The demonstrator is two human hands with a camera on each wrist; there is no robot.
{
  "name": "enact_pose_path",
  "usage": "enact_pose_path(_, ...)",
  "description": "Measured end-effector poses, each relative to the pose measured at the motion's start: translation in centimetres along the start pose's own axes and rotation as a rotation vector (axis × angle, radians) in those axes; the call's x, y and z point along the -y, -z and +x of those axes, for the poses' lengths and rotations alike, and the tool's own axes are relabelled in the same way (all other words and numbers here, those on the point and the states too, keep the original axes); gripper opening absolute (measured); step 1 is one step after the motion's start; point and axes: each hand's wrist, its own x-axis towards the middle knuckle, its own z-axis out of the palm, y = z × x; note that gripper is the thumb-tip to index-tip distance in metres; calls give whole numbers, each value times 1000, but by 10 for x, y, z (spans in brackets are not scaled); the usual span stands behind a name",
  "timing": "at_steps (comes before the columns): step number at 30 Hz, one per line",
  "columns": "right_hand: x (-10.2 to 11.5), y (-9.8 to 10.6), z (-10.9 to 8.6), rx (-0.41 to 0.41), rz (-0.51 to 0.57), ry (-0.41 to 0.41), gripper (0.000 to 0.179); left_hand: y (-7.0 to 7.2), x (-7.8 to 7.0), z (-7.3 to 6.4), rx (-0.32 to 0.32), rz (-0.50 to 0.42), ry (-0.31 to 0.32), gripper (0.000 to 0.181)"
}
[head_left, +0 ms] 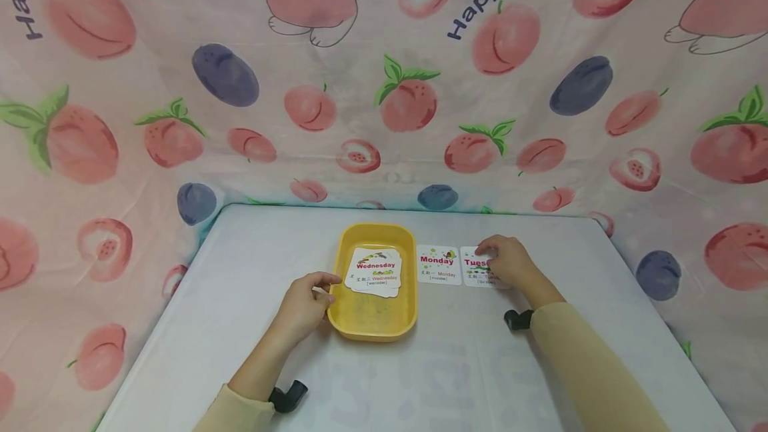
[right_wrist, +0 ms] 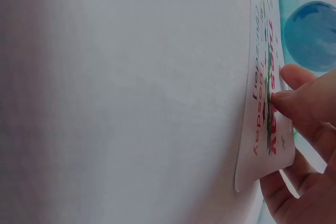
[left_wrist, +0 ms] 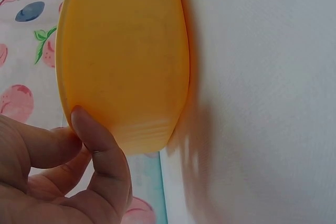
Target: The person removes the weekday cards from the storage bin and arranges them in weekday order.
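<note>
A yellow plastic tray [head_left: 373, 322] stands near the middle of the white table, with a small stack of white cards in it. "Wednesday" is printed on the top card [head_left: 377, 272]. At the tray's left side, my left hand [head_left: 305, 305] pinches the rim between thumb and fingers. Right of the tray lies a "Monday" card [head_left: 439, 265]. Beside that is a "Tuesday" card [head_left: 474, 271], partly covered by my right hand [head_left: 511, 264]. Seen from the right wrist, the thumb presses on the Tuesday card's printed face [right_wrist: 262, 129] while fingers go behind its edge.
The white table [head_left: 456, 379] reaches toward me and to both sides. Behind it hangs a pink cloth [head_left: 336, 172] printed with peaches and blue fruit. A black wrist-camera mount [head_left: 289, 397] sits at the left wrist, another mount [head_left: 518, 320] at the right.
</note>
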Motion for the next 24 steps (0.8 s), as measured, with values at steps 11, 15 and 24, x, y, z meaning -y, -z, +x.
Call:
enact_pose_path(11, -3, -3, 0, -23, -21, 1, 37, 0, 0, 1, -1, -1, -7, 34)
enact_pose_path(15, -4, -3, 1, -26, -22, 12, 35, -1, 0, 0, -6, 3, -3, 35)
enact_pose_path(24, -3, -2, 0, -31, -22, 17, 34, -2, 0, 2, -8, 12, 1, 33)
